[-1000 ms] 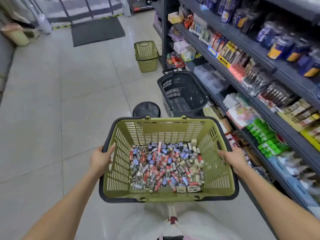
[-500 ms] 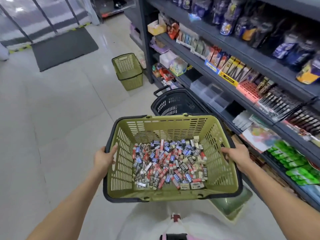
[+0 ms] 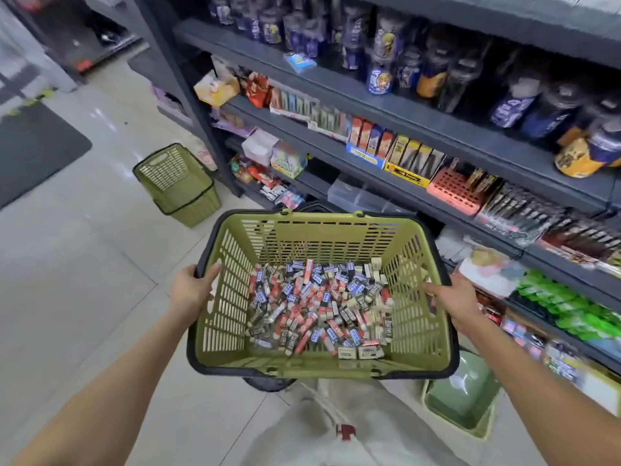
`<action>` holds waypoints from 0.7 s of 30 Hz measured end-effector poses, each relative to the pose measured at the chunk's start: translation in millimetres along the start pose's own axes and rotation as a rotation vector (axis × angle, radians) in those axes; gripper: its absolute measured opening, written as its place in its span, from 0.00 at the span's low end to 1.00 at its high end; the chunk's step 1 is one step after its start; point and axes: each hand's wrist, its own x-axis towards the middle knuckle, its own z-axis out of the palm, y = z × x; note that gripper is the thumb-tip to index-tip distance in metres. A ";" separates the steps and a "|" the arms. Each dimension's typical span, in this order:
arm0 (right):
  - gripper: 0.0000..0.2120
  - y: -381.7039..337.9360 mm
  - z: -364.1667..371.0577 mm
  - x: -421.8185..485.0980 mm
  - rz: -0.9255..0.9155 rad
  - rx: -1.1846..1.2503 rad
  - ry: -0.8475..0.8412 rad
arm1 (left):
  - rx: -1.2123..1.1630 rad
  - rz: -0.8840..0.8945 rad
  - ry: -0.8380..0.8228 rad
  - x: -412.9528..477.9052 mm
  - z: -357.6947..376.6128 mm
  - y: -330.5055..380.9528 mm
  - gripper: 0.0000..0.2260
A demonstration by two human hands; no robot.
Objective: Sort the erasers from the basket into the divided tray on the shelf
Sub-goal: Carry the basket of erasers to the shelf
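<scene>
Holding observed: left grip [image 3: 193,290] is clamped on the left rim of the green basket [image 3: 319,235], thumb lying over the slotted wall inside, the other fingers hidden outside the black rim. The right grip [image 3: 452,302] is clamped the same way on the right rim, fingertips showing on the inner wall. The basket is off the floor [image 3: 84,264], carried level between both forearms in front of the body. The erasers [image 3: 319,307] lie loose in a heap on the basket bottom (sleeves red, blue, black and white; print too blurred to read). Just beyond the basket's far rim, a clear divided tray [image 3: 356,196] sits on a lower dark shelf [image 3: 470,227], partly hidden. A second green basket [image 3: 178,186] stands on the floor to the left, by the shelving's end.
</scene>
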 end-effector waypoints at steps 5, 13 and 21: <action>0.07 -20.9 1.9 39.5 0.072 0.018 0.047 | 0.021 0.005 -0.023 46.5 25.1 49.0 0.17; 0.06 -43.5 5.9 78.7 0.108 0.057 0.121 | 0.133 0.062 -0.098 110.1 59.2 116.3 0.17; 0.08 -49.6 28.1 97.7 0.221 0.062 0.208 | 0.257 0.104 -0.213 183.5 93.3 150.1 0.18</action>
